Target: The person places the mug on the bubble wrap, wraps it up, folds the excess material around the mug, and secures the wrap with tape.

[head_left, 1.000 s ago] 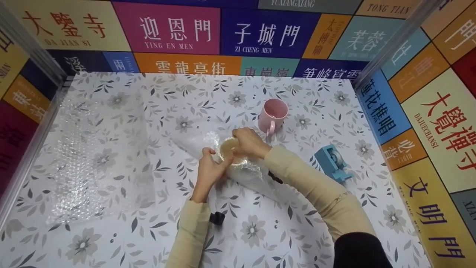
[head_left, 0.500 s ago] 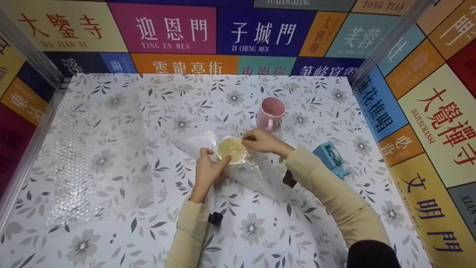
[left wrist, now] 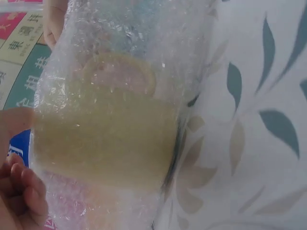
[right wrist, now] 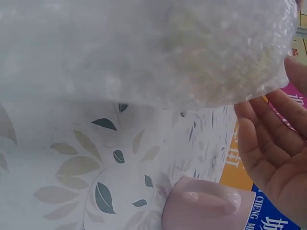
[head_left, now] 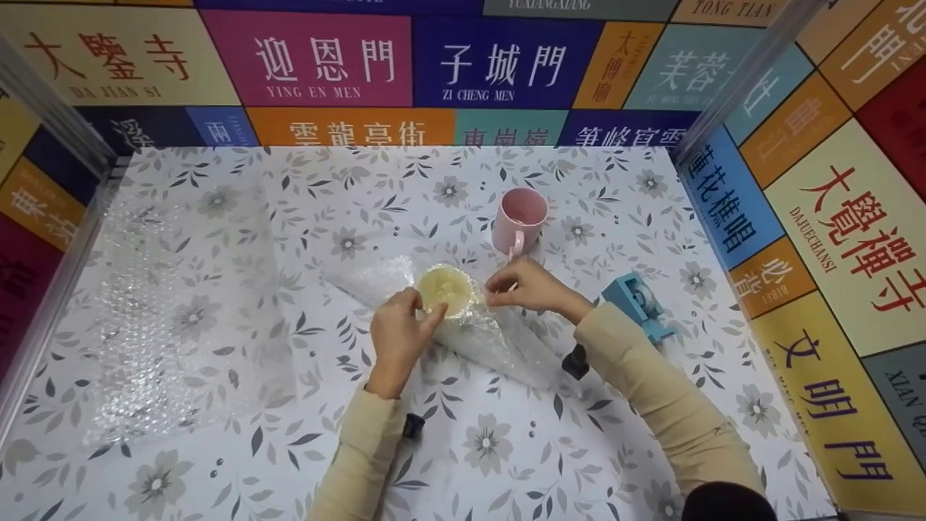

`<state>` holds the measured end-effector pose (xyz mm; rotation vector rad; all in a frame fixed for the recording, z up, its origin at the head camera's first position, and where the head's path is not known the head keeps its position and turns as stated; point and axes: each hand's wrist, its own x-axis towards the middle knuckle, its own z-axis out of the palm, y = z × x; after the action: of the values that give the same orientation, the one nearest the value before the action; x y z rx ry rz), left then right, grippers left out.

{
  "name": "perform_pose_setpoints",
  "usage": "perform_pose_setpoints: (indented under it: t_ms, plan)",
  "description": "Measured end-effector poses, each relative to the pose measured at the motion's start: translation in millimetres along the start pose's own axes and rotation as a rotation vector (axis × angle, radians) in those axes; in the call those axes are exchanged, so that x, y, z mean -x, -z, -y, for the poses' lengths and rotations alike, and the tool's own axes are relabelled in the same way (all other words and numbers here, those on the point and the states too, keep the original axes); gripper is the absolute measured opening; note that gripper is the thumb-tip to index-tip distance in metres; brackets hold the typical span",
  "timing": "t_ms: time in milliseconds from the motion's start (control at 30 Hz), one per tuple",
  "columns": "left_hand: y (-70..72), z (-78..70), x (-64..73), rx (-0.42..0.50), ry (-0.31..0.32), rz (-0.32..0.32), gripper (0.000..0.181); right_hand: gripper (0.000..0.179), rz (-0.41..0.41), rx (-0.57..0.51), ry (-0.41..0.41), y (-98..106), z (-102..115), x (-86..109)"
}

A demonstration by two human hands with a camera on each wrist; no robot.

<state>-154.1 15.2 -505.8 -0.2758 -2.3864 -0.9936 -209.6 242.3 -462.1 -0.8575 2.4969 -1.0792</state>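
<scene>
A pale yellow mug (head_left: 443,286) stands on the table with bubble wrap (head_left: 470,340) around it, its round mouth facing up. Through the wrap, its body and looped handle (left wrist: 120,72) show in the left wrist view. My left hand (head_left: 396,333) is at the near left of the mouth, thumb at the rim and the other fingers curled, pinching the wrap's edge. On the right side, my right hand (head_left: 532,287) pinches the upper edge of the wrap between thumb and fingers; the right wrist view shows this hand (right wrist: 278,148) beside the crinkled edge.
Behind my right hand stands a pink mug (head_left: 519,217). A blue tape dispenser (head_left: 636,304) sits at the right. Another sheet of bubble wrap (head_left: 166,311) lies flat at the left. Printed wall panels (head_left: 304,61) border the flowered table (head_left: 492,449).
My right hand has moved off the mug's far rim to the right and pinches the wrap's edge there. My left hand has shifted slightly left, its fingers closer to the rim.
</scene>
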Motion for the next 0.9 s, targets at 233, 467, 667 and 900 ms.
perform_pose_setpoints:
  t_ms: [233,467,667,900]
  plan:
    - [2.6,6.7,-6.2,0.043,-0.334,0.053,0.014,0.02,-0.052,0.041,-0.028,-5,-2,-1.0]
    - [14.2,8.9,-7.8,-0.048,-0.426,0.318,0.03,0.015,-0.083,0.078,0.003,-5,-4,-2.1]
    - [10.1,6.7,-8.4,-0.088,-0.422,0.357,0.021,0.014,-0.071,0.136,0.097,-4,-6,-5.9]
    - [8.2,7.6,-9.0,-0.044,-0.413,0.352,0.015,0.011,-0.089,0.259,0.275,-8,-13,-7.5]
